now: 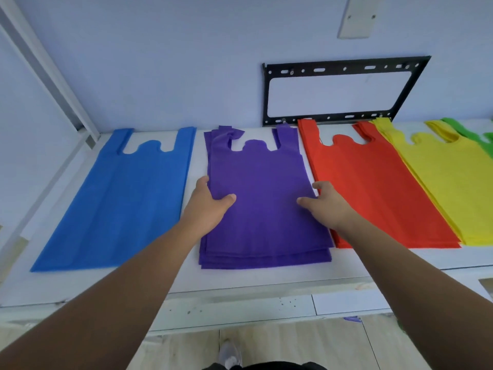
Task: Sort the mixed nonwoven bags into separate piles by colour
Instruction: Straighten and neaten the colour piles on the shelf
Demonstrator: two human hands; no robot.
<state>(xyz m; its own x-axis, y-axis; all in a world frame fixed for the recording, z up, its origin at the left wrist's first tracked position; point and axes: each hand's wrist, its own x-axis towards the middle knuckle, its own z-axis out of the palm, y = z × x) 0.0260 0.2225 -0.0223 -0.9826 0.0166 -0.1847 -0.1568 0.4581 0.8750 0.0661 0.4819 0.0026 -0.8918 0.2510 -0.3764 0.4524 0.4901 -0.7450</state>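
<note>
Five colour piles lay along a white table [240, 279] against a pale wall (a black bracket [344, 92] hung there). The left hand [210, 206] and right hand [324, 202] pinched the purple pile's [264, 182] side edges; green bags [480, 137] ran off-frame.

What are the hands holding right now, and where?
The stack of purple nonwoven bags, gripped at mid-height: left hand on its left edge, right hand on its right edge.

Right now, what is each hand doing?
Left hand: pinching the left edge of the purple bags.
Right hand: pinching the right edge of the same bags.
</note>
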